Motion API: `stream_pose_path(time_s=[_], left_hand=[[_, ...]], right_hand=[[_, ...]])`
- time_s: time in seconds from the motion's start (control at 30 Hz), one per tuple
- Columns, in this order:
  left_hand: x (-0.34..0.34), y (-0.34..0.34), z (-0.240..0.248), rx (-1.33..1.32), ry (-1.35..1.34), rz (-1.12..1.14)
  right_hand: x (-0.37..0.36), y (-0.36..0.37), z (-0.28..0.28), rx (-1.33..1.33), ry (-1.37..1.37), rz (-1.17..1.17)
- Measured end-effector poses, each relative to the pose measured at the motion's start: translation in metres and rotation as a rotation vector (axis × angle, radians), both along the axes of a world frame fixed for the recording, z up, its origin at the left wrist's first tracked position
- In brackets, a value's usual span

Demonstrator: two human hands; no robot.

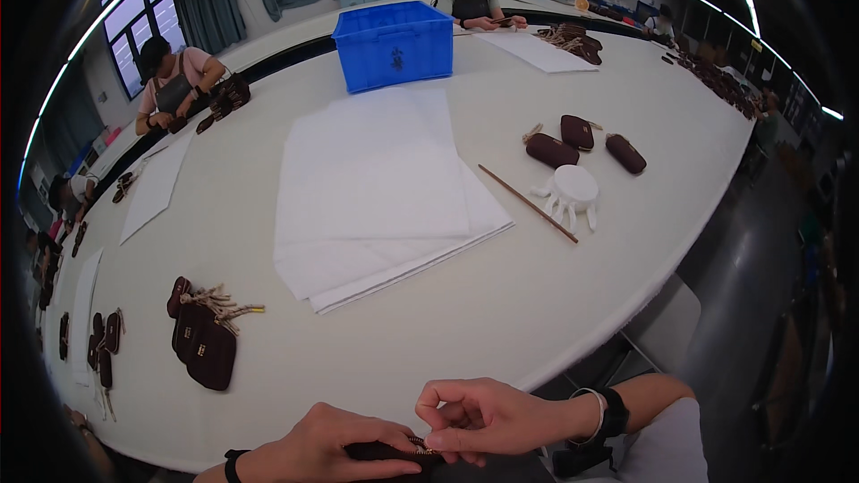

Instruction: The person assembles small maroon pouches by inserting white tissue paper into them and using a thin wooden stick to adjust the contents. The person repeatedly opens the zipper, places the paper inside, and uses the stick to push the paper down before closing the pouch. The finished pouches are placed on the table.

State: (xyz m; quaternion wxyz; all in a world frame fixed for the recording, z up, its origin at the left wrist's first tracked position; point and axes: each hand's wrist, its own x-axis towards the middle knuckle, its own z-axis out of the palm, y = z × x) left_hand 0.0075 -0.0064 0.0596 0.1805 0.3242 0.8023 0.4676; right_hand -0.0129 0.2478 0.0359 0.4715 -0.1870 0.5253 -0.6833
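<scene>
At the near table edge, my left hand (327, 443) is closed round a dark maroon zip pouch (385, 467), whose lower part runs out of the picture. Gold-coloured zipper teeth (417, 445) show at the pouch's upper edge, between my two hands. My right hand (492, 416) is closed too, thumb and fingers pinched at the zipper end; its fingertips hide what exactly they grip. To the left on the table lies a group of similar maroon pouches (213, 353) with beige cord tassels (219, 301).
White sheets (371, 179) lie stacked mid-table, with a blue crate (394, 49) behind them. Right of them are a thin brown stick (528, 203), a round white object with finger-like strips (574, 186), and three maroon pouches (553, 150). Co-workers (174, 80) sit round the table.
</scene>
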Motion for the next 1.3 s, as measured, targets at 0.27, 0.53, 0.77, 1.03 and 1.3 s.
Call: stream_pose_path(time_s=[0.27,0.53,0.77,1.03,1.3], left_hand=[[0.002,-0.001,-0.001,-0.026,0.216,0.018],[0.001,-0.005,-0.063,0.564,-0.470,0.313],[-0.008,-0.013,-0.034,0.103,-0.128,0.256],[-0.013,-0.007,-0.024,-0.333,0.335,0.220],[-0.029,-0.028,-0.064,-0.480,0.726,0.304]], right_hand=[[-0.004,-0.001,-0.013,-0.103,-0.026,-0.094],[-0.008,-0.012,-0.022,-0.264,-0.010,-0.375],[-0.015,-0.012,-0.019,-0.031,0.223,-0.260],[-0.027,-0.045,0.002,0.095,0.881,-0.244],[-0.059,-0.031,-0.017,0.322,1.228,-0.157]])
